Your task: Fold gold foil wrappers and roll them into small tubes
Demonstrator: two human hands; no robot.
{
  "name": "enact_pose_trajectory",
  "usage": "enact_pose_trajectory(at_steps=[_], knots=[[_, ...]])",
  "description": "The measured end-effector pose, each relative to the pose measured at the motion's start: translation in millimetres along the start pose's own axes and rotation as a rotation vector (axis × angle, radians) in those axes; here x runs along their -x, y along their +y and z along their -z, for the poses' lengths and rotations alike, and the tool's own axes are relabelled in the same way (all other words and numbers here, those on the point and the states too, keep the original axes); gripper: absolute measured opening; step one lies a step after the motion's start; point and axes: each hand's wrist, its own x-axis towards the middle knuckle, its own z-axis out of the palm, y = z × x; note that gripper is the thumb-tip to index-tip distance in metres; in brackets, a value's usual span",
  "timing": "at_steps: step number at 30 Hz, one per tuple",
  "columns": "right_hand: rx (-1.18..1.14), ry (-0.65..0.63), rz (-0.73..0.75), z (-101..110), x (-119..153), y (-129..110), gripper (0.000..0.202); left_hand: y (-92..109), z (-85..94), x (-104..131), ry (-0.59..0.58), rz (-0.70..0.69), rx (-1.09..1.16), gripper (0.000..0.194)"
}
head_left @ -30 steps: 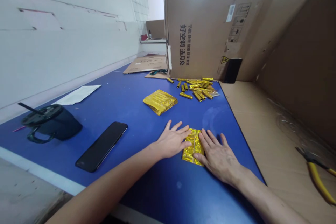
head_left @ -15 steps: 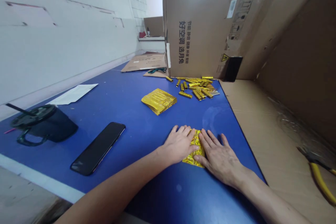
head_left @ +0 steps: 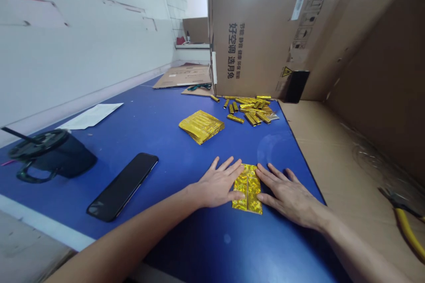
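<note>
A gold foil sheet [head_left: 247, 189] lies flat on the blue table, with a seam running down its middle. My left hand [head_left: 221, 183] rests palm down, fingers spread, its fingertips and thumb on the sheet's left edge. On the opposite side, my right hand [head_left: 282, 192] also lies flat with fingers apart, touching the right edge. Farther back sits a stack of gold foil sheets [head_left: 202, 126]. Several small rolled or folded gold pieces [head_left: 254, 110] are scattered behind it to the right, near the cardboard box.
On the left are a black phone [head_left: 122, 186], a dark mug [head_left: 55, 154] with a straw and a white paper [head_left: 91, 116]. A large cardboard box [head_left: 259, 40] stands at the back, a phone [head_left: 296, 86] leaning on it. Yellow-handled pliers [head_left: 407, 227] lie on cardboard at right.
My hands have moved apart, the left one leftward and the right one rightward, uncovering more of the gold sheet and its middle seam. The camera view has shifted slightly.
</note>
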Motion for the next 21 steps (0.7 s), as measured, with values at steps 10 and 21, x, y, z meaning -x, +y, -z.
enact_pose_trajectory(at_steps=[10,21], knots=[[-0.067,0.093,-0.036,13.0,-11.4,-17.8,0.066,8.3,-3.4,-0.8,0.030,0.032,0.003,0.069],[0.034,0.058,0.033,-8.7,-15.4,-25.4,0.070,7.5,-7.5,-0.4,0.069,0.042,0.002,0.070]])
